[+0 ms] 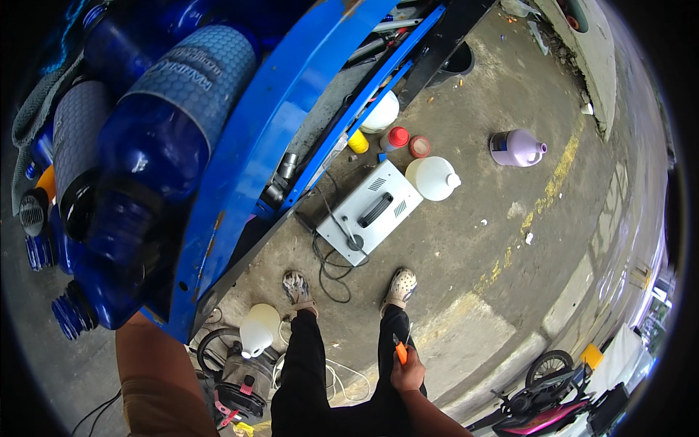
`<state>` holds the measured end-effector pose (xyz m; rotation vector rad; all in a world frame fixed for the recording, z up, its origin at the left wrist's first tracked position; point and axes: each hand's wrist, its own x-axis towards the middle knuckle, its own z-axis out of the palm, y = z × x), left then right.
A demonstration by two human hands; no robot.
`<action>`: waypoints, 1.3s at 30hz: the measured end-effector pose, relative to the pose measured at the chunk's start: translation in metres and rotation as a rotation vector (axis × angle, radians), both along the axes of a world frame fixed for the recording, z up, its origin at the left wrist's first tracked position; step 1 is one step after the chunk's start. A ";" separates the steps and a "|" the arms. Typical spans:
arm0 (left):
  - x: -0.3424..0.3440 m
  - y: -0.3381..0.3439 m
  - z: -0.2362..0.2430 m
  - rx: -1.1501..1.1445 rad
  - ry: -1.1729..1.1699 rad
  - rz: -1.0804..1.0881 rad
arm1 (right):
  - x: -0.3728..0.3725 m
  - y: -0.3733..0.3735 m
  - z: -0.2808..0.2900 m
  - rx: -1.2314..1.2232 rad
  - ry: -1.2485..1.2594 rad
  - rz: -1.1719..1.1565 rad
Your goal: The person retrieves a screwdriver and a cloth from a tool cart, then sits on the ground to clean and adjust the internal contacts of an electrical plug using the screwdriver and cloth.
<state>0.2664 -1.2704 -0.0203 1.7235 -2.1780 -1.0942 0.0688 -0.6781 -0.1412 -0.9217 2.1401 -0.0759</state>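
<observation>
My right hand (pixel 408 373) is closed around a small orange-handled tool (pixel 400 352) with a dark narrow tip, held in front of my right thigh. Too little of the tool shows to tell its kind. From the lower left my left forearm (pixel 156 364) reaches up to the blue metal cart (pixel 240 175). The cart's edge and a blue plastic bottle (pixel 145 156) hide my left hand, so its fingers and anything in them do not show. Several other blue bottles crowd the cart's top at upper left.
Ahead of my feet stands a grey metal machine (pixel 371 211) with a black handle and cable. Near it are a white jug (pixel 435 178) and a red-capped container (pixel 395 138). A purple jug (pixel 518 148) stands farther right. A vacuum cleaner (pixel 244 382) and a motorcycle (pixel 550 397) stand nearer.
</observation>
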 end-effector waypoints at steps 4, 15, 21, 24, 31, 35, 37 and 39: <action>-0.015 -0.006 0.001 0.065 -0.068 -0.050 | 0.002 0.003 0.000 -0.022 0.010 0.003; -0.001 0.028 0.012 0.096 -0.033 -0.200 | 0.005 -0.018 0.008 -0.045 0.009 -0.076; 0.124 0.096 0.031 0.174 0.571 0.321 | 0.023 -0.063 -0.068 -0.215 -0.457 -0.945; 0.177 0.203 0.000 -0.094 0.806 0.251 | 0.051 -0.090 -0.109 -0.343 -0.609 -1.016; 0.160 0.205 -0.167 -0.079 0.000 0.282 | 0.052 -0.116 -0.138 -0.363 -0.828 -1.103; 0.105 0.101 -0.221 -0.353 -0.070 0.110 | 0.047 -0.124 -0.138 -0.257 -0.757 -1.074; 0.078 0.068 -0.223 -0.429 -0.079 -0.046 | 0.050 -0.127 -0.138 -0.203 -0.766 -1.073; 0.055 0.047 -0.228 -0.384 -0.155 -0.090 | 0.054 -0.128 -0.138 -0.219 -0.778 -1.028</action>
